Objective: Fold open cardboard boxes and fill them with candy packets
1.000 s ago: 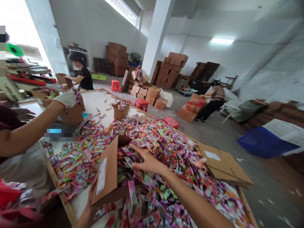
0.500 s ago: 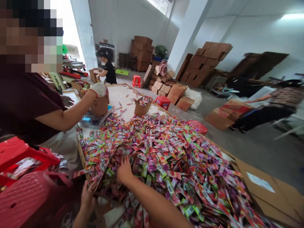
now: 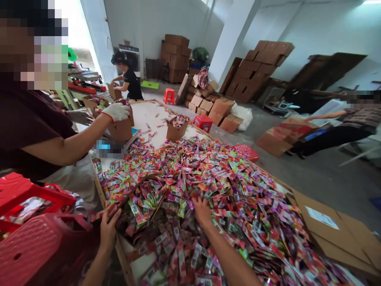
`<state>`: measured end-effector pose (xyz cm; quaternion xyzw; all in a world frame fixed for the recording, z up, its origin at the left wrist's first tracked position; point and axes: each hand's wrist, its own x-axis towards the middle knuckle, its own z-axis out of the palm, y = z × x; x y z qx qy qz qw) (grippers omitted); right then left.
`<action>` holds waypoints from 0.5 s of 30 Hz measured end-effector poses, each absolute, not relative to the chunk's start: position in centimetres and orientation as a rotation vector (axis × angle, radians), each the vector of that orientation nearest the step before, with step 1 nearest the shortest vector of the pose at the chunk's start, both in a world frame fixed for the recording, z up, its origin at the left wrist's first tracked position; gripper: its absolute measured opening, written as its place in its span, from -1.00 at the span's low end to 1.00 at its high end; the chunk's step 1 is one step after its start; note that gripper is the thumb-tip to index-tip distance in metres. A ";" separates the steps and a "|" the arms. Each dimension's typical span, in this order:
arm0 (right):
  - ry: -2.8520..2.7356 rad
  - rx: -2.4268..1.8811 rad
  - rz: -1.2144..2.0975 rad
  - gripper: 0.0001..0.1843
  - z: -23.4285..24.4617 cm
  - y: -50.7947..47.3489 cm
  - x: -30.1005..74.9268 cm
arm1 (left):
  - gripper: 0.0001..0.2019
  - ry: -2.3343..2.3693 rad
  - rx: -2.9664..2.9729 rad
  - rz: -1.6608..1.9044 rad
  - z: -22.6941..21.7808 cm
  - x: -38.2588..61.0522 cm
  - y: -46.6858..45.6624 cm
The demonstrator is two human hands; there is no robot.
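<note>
Brown and open, the cardboard box (image 3: 139,183) of packets (image 3: 143,207) sits on the table (image 3: 139,115), the left hand (image 3: 108,224) at its edge. Beside it, the right hand (image 3: 203,210) reaches among loose sachets (image 3: 226,174); whether either hand's fingers grasp anything, I can't tell.

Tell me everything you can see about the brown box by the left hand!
The box looks like cardboard, with thin walls and an open top. Shiny packets, mostly pink and green, lie inside it, and more crowd around it. It sits near the edge of the table. The left hand has its fingers at the box's side; whether they grip it is unclear. The bottom is hidden.
</note>
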<state>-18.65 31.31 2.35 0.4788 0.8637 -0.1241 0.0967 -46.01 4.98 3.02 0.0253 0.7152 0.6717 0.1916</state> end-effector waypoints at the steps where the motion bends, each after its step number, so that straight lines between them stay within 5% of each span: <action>1: 2.547 1.404 -0.376 -0.43 2.8 32.4 -18.4 | -0.31 1.987 0.068 1.894 3.0 -47.0 5.4; 9: 3.015 1.326 -0.590 -0.40 15.9 29.7 -27.3 | -0.38 1.997 0.183 1.838 2.2 -50.7 6.3; 12: 2.969 0.865 -0.699 -0.33 15.4 24.0 -34.0 | -0.29 2.127 0.207 1.813 3.3 -50.1 5.8; 15: 2.867 0.516 -0.881 -0.07 12.5 20.5 -37.7 | -0.22 2.390 0.395 1.826 5.9 -48.6 5.6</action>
